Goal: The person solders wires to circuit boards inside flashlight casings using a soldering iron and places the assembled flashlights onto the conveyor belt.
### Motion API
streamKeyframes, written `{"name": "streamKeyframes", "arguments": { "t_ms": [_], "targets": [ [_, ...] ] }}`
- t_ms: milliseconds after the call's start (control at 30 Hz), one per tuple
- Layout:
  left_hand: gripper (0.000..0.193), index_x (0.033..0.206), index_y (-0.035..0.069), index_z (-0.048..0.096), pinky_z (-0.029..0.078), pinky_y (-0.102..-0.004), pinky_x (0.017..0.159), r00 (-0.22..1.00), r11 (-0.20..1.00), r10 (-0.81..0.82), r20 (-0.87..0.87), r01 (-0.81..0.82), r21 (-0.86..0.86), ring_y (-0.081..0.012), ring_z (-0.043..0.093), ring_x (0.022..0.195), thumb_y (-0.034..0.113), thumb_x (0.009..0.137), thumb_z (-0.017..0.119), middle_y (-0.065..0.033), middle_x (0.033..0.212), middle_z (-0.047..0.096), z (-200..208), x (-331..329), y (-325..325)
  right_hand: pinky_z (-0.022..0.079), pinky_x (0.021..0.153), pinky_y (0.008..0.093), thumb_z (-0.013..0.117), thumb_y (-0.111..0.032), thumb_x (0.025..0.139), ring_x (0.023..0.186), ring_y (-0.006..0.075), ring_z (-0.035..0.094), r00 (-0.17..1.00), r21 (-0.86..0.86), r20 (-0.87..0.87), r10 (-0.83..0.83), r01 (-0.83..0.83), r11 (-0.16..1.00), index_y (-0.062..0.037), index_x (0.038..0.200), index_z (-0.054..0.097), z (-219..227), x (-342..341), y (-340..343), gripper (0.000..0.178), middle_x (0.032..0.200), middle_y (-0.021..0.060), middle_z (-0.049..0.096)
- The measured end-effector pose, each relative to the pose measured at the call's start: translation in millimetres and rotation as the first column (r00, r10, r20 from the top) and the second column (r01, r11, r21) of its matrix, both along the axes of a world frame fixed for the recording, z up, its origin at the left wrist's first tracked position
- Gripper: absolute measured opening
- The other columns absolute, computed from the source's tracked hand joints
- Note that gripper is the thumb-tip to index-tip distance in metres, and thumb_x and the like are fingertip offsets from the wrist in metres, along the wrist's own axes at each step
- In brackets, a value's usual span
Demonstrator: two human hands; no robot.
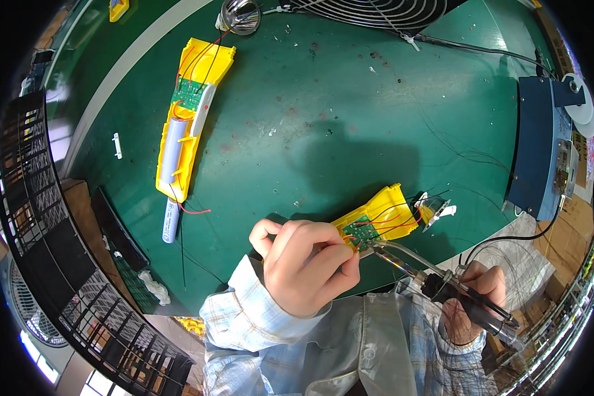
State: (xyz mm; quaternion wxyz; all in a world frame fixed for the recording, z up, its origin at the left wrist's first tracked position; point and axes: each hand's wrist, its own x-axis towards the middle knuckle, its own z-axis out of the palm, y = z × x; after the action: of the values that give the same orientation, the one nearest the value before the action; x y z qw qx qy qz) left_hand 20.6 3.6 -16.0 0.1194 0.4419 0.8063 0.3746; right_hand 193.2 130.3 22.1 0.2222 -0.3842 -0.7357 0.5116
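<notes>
My left hand [303,264] lies over the lower end of a yellow flashlight housing half [391,204], its fingers closed at the edge of a green circuit board [362,231]. What the fingertips pinch is hidden. My right hand [475,303] is wrapped round a soldering iron [442,288] with a thin metal feed tube alongside. The iron's tip meets the board close to my left fingertips. Red and black wires run from this board to a small lamp reflector [431,210] at the housing's wide end.
Farther left lies a second yellow housing [208,61] with a battery cell [173,150]; another cell [171,221] sits below it. A round reflector [241,16] and a black fan grille [376,12] are at the back. A blue box-shaped unit [534,145] stands right, a black rack [79,264] left.
</notes>
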Motion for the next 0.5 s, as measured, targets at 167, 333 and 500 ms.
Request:
{"name": "streamKeyframes", "arguments": {
  "t_ms": [167,333,500],
  "targets": [
    [0.017,0.062,0.013,0.058,0.025,-0.0316,0.067,1.0,1.0,0.001,0.001,-0.001,-0.007,-0.0134,0.049,0.061,0.008,0.051,0.069,0.0025,0.074,0.05,-0.4,-0.1,0.0,0.036,0.039,0.0238,0.069,-0.021,0.062,0.042,0.015,0.05,1.0,0.114,0.021,-0.012,0.009,0.993,-0.0023,0.07,0.041,-1.8,-0.3,-3.1,0.034,0.055,0.0109,0.053],
    [0.018,0.062,0.013,0.057,0.025,-0.0316,0.067,1.0,1.0,-0.013,-0.01,0.012,-0.017,-0.0131,0.049,0.061,0.008,0.049,0.068,0.0024,0.074,0.049,0.1,0.0,-0.1,0.034,0.035,0.0246,0.068,-0.022,0.062,0.039,0.0166,0.049,0.99,0.297,0.071,0.119,-0.135,0.945,0.0004,0.072,0.041,-0.5,3.7,-3.8,0.036,0.052,0.0117,0.053],
    [0.018,0.062,0.013,0.057,0.026,-0.0318,0.067,1.0,1.0,-0.022,-0.013,0.022,-0.011,-0.0134,0.049,0.062,0.008,0.049,0.068,0.0022,0.074,0.049,0.5,-0.2,0.3,0.037,0.035,0.0253,0.069,-0.014,0.063,0.041,0.0183,0.052,0.984,0.155,-0.06,0.17,-0.159,0.975,0.0007,0.073,0.039,3.5,2.9,-0.2,0.035,0.052,0.0143,0.053]
  ]
}}
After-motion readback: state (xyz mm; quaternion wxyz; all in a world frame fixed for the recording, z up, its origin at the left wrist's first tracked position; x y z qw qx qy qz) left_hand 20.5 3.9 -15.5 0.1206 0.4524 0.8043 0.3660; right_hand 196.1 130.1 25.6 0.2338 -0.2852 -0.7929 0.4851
